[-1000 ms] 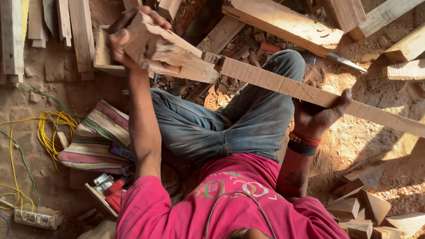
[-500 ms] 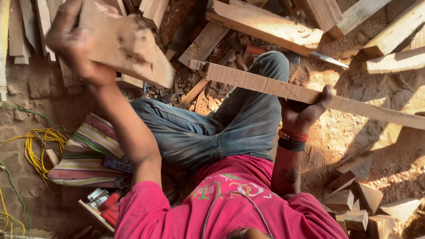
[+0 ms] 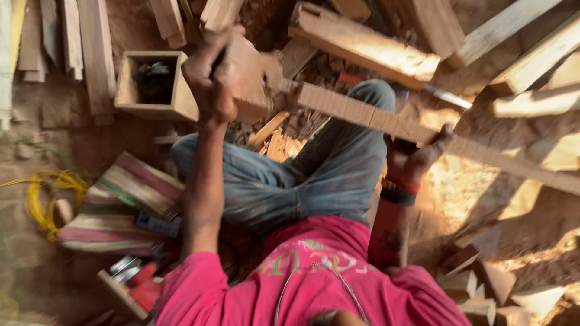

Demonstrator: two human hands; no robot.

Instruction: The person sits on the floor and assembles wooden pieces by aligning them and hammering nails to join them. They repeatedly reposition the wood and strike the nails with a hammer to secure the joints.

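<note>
I sit on the ground in blue jeans and a pink shirt. My left hand (image 3: 211, 78) is raised on a straight arm and grips a chunky wooden block (image 3: 257, 72), which is blurred. The block sits right at the near end of a long thin plank (image 3: 362, 115); whether they touch I cannot tell. The plank runs across my bent knee toward the right. My right hand (image 3: 417, 158), with a band at the wrist, grips this plank from below at its middle.
A small open wooden box (image 3: 130, 90) stands at the upper left beside stacked boards. A striped cushion (image 3: 121, 205), a yellow cable coil (image 3: 45, 199) and a tray of tools (image 3: 136, 284) lie left. Thick beams (image 3: 368, 45) and offcuts (image 3: 483, 284) crowd the right.
My left hand has swung the wooden block from the upper left rightward and down to the end of the plank. The right hand keeps its hold on the plank.
</note>
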